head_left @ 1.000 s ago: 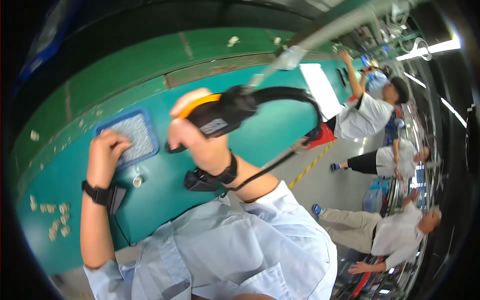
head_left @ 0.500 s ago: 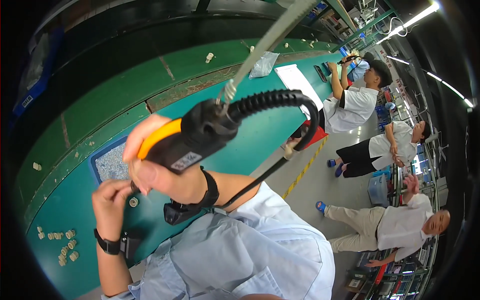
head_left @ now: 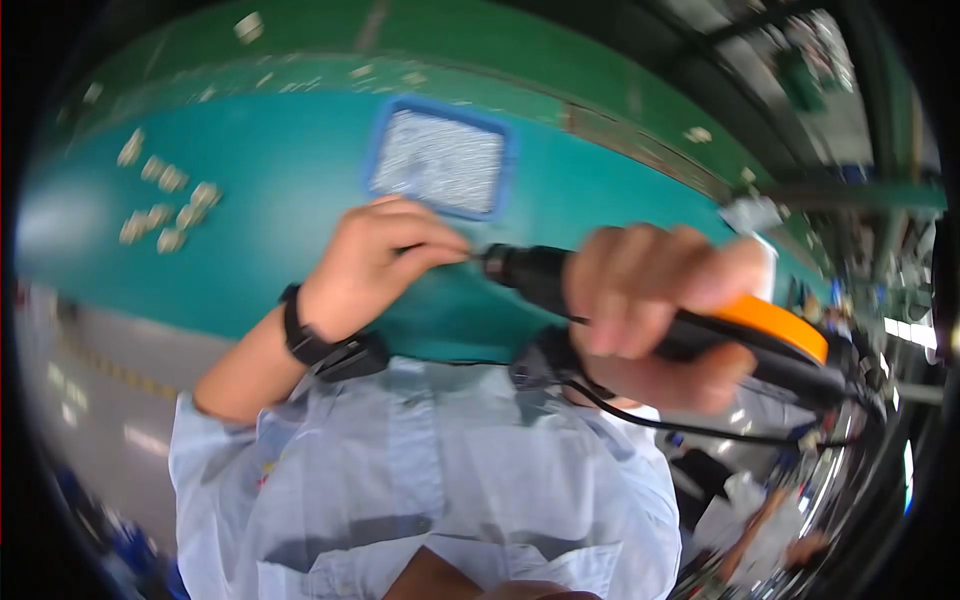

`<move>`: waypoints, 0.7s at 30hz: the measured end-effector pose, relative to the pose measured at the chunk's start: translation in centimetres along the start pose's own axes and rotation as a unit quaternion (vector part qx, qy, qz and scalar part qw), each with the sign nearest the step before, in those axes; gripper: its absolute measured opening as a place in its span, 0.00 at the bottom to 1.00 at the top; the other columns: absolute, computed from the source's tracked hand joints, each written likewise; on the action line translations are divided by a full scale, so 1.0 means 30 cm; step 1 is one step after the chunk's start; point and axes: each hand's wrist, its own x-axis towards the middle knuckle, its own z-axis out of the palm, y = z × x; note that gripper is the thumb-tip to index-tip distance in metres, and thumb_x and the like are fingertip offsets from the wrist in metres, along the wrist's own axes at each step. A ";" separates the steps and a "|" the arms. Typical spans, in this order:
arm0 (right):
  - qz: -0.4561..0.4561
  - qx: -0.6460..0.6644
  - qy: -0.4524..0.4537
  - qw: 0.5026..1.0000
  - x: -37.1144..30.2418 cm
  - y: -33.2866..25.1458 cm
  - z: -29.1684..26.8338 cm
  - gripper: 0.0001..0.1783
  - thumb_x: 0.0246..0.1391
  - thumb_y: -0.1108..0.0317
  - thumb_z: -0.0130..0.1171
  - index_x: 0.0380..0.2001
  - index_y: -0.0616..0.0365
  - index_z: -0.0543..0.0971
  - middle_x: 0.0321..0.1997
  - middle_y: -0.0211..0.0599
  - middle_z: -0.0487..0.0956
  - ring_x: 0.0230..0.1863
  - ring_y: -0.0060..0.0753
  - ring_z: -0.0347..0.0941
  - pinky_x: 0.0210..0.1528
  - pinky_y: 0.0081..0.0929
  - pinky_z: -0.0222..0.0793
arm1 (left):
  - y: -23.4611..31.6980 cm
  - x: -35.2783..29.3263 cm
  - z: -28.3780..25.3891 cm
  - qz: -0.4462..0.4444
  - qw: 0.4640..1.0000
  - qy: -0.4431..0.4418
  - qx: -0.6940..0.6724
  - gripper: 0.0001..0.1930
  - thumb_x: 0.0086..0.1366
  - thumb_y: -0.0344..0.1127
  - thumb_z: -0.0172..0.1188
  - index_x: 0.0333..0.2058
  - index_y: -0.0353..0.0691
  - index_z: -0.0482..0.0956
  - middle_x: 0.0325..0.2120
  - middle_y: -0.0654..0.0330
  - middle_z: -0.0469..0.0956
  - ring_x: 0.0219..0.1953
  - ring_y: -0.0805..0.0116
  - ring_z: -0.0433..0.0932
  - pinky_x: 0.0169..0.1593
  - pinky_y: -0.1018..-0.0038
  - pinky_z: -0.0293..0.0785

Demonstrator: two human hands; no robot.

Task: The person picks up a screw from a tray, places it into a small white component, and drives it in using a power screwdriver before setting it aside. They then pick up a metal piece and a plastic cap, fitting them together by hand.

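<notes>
My right hand [head_left: 655,310] is wrapped round a black electric screwdriver [head_left: 535,277] with an orange strip, held sideways over the table with its tip toward the left. My left hand [head_left: 375,260] meets that tip with thumb and forefinger pinched together. Whatever sits between those fingers is too small and blurred to make out. Just beyond the left hand lies a blue tray [head_left: 505,150] holding a mass of small silvery pieces. Off to the left, several small cream-coloured cylindrical fittings [head_left: 190,215] lie loose on the green tabletop [head_left: 285,200].
A darker green ledge [head_left: 310,35] runs along the table's far side, with a few pale fittings scattered on it. The screwdriver's black cable [head_left: 720,435] loops at the right. A clear plastic bag [head_left: 752,214] lies further right. A person [head_left: 750,530] shows at lower right.
My view has swung to the right way round over the table, now blurred. The screwdriver, upright-slanted before, now lies nearly level. Left fingers stay pinched at its tip.
</notes>
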 end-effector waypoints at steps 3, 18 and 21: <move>0.006 -0.010 0.017 1.000 0.006 -0.031 0.006 0.20 0.59 0.49 0.52 0.40 0.55 0.66 0.19 0.26 0.68 0.21 0.21 0.65 0.23 0.20 0.59 | 0.017 0.000 0.012 -0.027 1.000 0.007 0.002 0.03 0.53 0.29 0.64 0.29 0.40 0.83 0.25 0.61 0.80 0.31 0.63 0.76 0.38 0.71 0.72; 0.010 0.020 -0.063 0.998 0.053 0.016 0.018 0.22 0.57 0.53 0.58 0.39 0.57 0.63 0.24 0.33 0.71 0.19 0.27 0.70 0.21 0.22 0.65 | -0.005 -0.007 -0.030 -0.034 0.998 0.011 -0.058 0.04 0.48 0.33 0.68 0.25 0.46 0.83 0.27 0.68 0.74 0.36 0.67 0.71 0.45 0.71 0.66; 0.004 0.025 -0.052 0.998 0.050 0.008 0.026 0.22 0.57 0.53 0.58 0.39 0.58 0.63 0.23 0.33 0.71 0.19 0.27 0.70 0.20 0.22 0.64 | 0.000 -0.010 -0.023 -0.033 0.998 0.013 -0.055 0.04 0.48 0.33 0.69 0.24 0.45 0.82 0.27 0.68 0.74 0.36 0.67 0.70 0.44 0.71 0.66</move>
